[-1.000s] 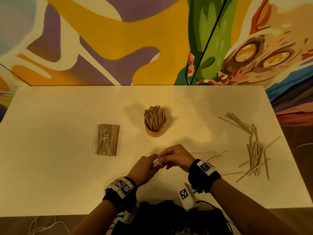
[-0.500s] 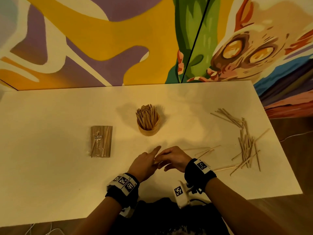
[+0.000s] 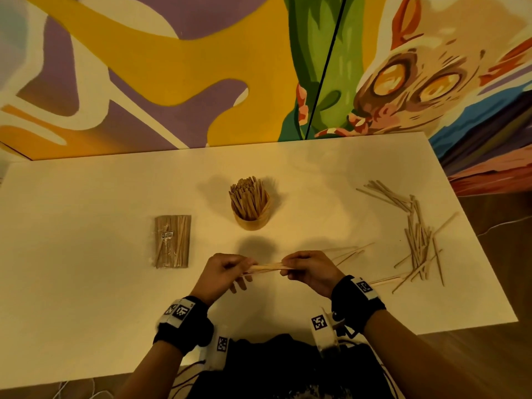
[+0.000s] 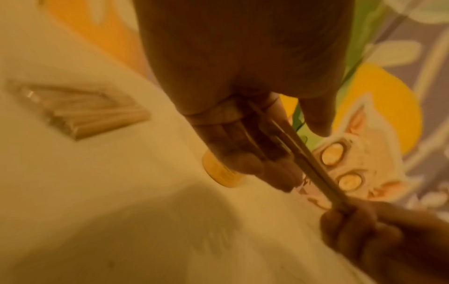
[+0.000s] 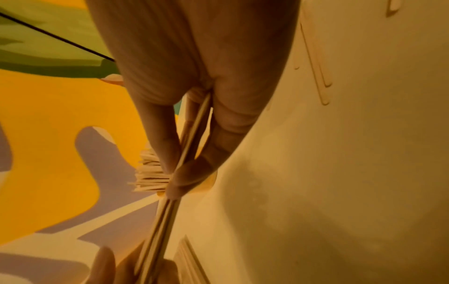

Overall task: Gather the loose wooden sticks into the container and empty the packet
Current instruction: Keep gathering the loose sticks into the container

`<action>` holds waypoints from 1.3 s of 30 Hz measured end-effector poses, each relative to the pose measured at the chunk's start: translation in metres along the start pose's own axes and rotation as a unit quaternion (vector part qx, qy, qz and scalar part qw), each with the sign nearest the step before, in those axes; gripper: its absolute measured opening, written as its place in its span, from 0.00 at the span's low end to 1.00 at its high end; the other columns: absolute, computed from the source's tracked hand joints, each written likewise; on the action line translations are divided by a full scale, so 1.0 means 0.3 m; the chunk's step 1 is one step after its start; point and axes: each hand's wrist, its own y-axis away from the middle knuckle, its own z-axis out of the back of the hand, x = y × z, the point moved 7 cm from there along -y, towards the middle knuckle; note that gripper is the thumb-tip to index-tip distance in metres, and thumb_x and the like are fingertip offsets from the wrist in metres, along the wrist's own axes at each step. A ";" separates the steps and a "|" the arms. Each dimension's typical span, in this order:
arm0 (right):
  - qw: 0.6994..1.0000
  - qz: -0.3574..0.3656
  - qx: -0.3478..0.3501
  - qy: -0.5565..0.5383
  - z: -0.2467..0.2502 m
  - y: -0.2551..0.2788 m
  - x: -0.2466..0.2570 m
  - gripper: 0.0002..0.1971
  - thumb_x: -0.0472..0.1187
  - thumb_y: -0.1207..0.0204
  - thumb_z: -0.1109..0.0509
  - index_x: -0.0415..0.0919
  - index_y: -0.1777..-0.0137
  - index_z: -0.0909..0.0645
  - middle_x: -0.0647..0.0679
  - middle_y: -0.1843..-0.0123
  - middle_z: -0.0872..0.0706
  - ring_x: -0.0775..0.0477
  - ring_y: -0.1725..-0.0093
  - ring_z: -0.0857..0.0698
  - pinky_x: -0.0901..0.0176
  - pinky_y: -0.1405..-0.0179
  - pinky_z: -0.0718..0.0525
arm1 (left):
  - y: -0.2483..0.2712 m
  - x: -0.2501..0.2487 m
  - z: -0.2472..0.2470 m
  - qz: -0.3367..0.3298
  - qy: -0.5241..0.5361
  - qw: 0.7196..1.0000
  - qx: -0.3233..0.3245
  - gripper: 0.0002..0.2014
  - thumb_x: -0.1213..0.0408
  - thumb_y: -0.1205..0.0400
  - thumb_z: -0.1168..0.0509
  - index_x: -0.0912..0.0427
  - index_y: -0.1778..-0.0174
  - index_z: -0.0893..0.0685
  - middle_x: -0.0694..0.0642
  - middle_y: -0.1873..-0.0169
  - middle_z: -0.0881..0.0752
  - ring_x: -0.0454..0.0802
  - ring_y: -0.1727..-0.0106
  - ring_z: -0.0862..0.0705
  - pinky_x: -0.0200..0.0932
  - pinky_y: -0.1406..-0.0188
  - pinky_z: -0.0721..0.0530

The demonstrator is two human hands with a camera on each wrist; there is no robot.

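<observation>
I hold a small bundle of sticks [image 3: 266,267] level above the desk [image 3: 86,298], one end in each hand. My left hand [image 3: 221,273] grips the left end with the fingers [image 4: 245,163] curled round it. My right hand [image 3: 312,272] pinches the right end between thumb and fingers [image 5: 184,173]. The bundle spans the gap between the two hands and lies roughly parallel to the near desk edge.

The container [image 3: 252,220], a round wooden cup, stands upright beyond my hands near the desk centre, packed with sticks on end. The packet [image 3: 172,241] lies flat on the desk to the left of the container, apart from it, with sticks inside under clear wrap and a small label on top.

Loose sticks [image 3: 419,240] lie scattered on the right part of the desk, in a rough heap with several strays. A few more loose pieces [image 3: 348,253] lie just beside my right hand.

A painted wall [image 3: 172,67] stands behind the desk.
</observation>
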 end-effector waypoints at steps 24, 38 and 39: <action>0.992 0.023 -0.125 -0.002 0.368 0.117 -0.025 0.11 0.36 0.18 0.34 0.27 0.46 0.16 0.31 0.54 0.10 0.38 0.62 0.11 0.55 0.65 0.14 | -0.234 -0.357 0.254 -0.105 -0.189 0.970 -0.113 0.04 0.75 0.27 0.24 0.65 0.59 0.09 0.57 0.76 0.11 0.48 0.76 0.13 0.35 0.74 0.14; 0.971 -0.048 -0.221 0.075 0.835 0.270 -0.150 0.08 0.33 0.20 0.32 0.27 0.50 0.15 0.35 0.63 0.10 0.40 0.68 0.13 0.56 0.71 0.18 | -0.452 -0.311 0.024 -0.036 -0.530 0.847 0.015 0.05 0.69 0.23 0.29 0.63 0.63 0.09 0.57 0.74 0.15 0.48 0.79 0.21 0.44 0.71 0.18; 0.971 -0.050 -0.221 0.077 0.856 0.273 -0.152 0.08 0.33 0.19 0.33 0.27 0.50 0.15 0.35 0.64 0.10 0.40 0.69 0.13 0.56 0.71 0.18 | -0.462 -0.299 0.025 -0.041 -0.547 0.836 0.002 0.08 0.68 0.22 0.30 0.65 0.64 0.10 0.60 0.74 0.15 0.51 0.76 0.22 0.48 0.68 0.19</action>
